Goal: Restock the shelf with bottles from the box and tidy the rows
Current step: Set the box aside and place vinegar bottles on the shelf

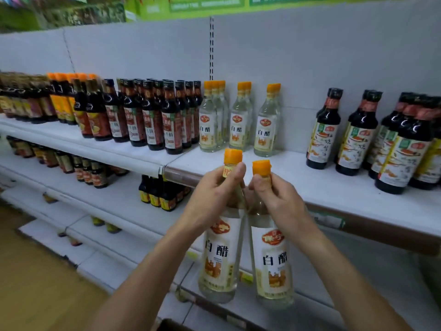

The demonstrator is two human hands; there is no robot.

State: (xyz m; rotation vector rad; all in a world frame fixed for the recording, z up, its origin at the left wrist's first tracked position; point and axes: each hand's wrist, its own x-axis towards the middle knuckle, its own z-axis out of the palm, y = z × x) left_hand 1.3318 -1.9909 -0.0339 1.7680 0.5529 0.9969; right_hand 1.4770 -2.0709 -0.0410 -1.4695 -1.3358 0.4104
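In front of the top shelf (334,187), just below its front lip: both hands raised, one bottle each, held by the neck.

Left hand (214,189): fingers (238,170) clamped round the neck of the left bottle (222,256), just under its orange cap. The bottle hangs below the fingers, nearly upright, label toward the camera. Clear liquid, white label.

Right hand (279,199): fingers (260,185) clamped on the neck of the right bottle (274,266), again just beneath the orange cap. This bottle hangs below those fingers, base swung slightly right. Same make as the other.

Between the two sets of fingers the bottle shoulders sit very close. Cannot tell whether they touch. The caps stand above the fingers, apart from each other.

Beyond the fingers, on the shelf: clear bottles (238,120) with matching orange caps, in three rows. The left row is several deep, and the right one shows little behind its front bottle.

Left of the left fingers, farther back: dark bottles (152,120), packed tight against the clear ones.

Right of the right fingers: more dark bottles (358,139) in rows, with bare shelf between them and the clear rows.

Below and left of the left fingers: lower shelves (114,199) holding small dark bottles, sparsely stocked. Floor (35,271) at far lower left.
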